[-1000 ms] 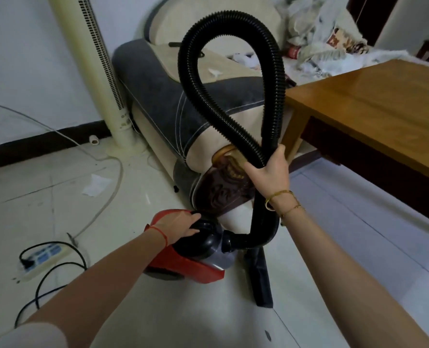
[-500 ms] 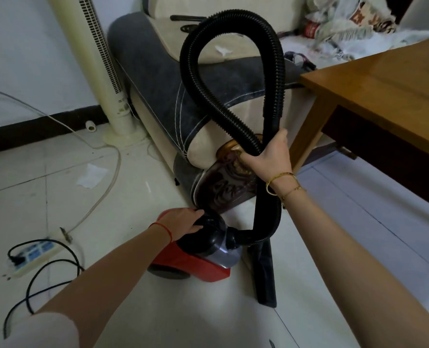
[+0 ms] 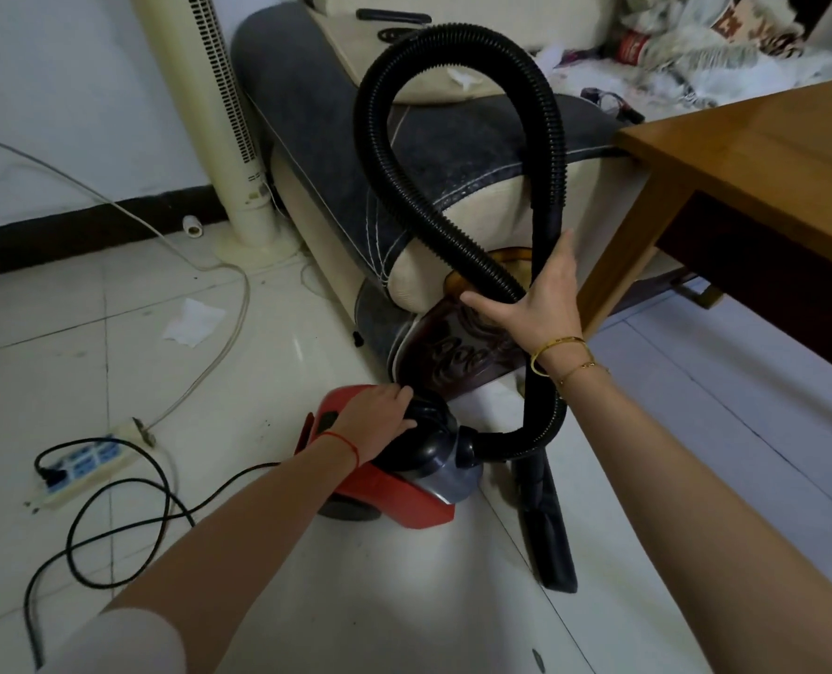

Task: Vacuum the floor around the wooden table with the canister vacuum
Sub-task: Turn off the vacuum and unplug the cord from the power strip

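Observation:
A red and grey canister vacuum (image 3: 404, 496) sits on the white tiled floor by the sofa's end. My left hand (image 3: 375, 420) lies on its black top, fingers curled over it. Its black ribbed hose (image 3: 452, 36) loops high and crosses itself where my right hand (image 3: 535, 304) is. That hand's fingers are stretched out flat along the upright wand, thumb spread to the left, palm against the hose. The black floor nozzle (image 3: 550, 542) rests on the tiles to the right of the canister. The wooden table (image 3: 769, 177) stands at the right.
A grey and cream sofa (image 3: 452, 153) stands right behind the vacuum, a cream tower fan (image 3: 219, 114) to its left. A power strip (image 3: 88, 464) with a black cord (image 3: 127, 518) and a white paper scrap (image 3: 192, 321) lie on the floor at the left.
My right hand's fingers have spread from a closed grip on the hose crossing to flat. The view has shifted closer and lower. My left hand has stayed on the canister top.

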Demonstrator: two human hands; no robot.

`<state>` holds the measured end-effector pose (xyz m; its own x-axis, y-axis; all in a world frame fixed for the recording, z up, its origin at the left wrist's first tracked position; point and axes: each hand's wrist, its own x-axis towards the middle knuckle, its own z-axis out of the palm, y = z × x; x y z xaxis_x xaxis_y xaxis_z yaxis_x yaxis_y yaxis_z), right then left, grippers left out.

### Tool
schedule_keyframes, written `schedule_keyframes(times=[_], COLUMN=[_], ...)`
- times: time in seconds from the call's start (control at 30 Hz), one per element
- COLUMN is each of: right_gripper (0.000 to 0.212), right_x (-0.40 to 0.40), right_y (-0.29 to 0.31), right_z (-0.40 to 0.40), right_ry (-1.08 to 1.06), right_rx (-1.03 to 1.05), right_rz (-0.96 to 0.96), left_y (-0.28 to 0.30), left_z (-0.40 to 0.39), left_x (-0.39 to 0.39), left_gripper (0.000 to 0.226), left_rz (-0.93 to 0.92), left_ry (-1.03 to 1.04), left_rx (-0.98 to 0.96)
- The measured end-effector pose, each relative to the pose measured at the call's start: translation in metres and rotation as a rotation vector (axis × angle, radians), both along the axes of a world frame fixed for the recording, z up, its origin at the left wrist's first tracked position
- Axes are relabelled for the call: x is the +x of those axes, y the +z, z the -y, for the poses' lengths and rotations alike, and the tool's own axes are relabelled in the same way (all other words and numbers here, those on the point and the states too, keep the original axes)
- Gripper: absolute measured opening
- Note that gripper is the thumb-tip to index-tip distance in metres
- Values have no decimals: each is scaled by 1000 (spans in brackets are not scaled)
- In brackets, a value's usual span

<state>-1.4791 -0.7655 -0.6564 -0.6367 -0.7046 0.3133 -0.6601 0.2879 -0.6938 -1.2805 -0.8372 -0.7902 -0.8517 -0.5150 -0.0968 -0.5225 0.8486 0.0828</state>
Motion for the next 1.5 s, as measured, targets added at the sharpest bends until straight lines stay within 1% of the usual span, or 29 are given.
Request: schedule_keyframes(times=[0.1,0.23,0.33,0.4,0.43,0.53,0.6,0.7,0.83,1.0,1.13,1.27,1.37,1.5], right_gripper=[140,147,148,141,134,104,85,71,63,57,58,59,58,55], right_x=[2,8,20,34,42,71,95,134,185,248,290,321,337,358], right_y=[-1,1,3,4,3,-3,-7,-14,-24,-36,-45,-50,-53,-62], right_z=[-4,-13,-21,-27,-29,-37,-41,-45,-45,-37,-27,-14,4,49], right_ry=[28,44,45,51,55,89,137,213,383,585,657,707,750,819], right_rx=[-1,51,81,74,58,-37,-76,-87,-45,136,247,298,326,362], right_rz=[5,-10,-23,-62,-87,-168,-208,-227,-213,-145,-139,-177,-218,-268], left_y=[-4,-4,0,5,7,17,22,31,43,52,53,53,48,36], left_z=[-7,-17,-22,-24,-24,-25,-27,-32,-38,-49,-57,-62,-54,-28], left_x=[9,32,51,65,73,100,121,158,216,283,328,365,388,411], left_gripper=[48,67,64,61,59,52,49,48,51,53,54,52,53,53], left_rz=[-110,-153,-206,-236,-249,-287,-280,-275,-252,-239,-240,-242,-219,-241], left_ry=[55,58,126,183,201,250,285,354,445,572,684,751,792,887], left_rx=[3,-45,-22,3,14,35,41,33,-15,-12,-1,0,-8,38])
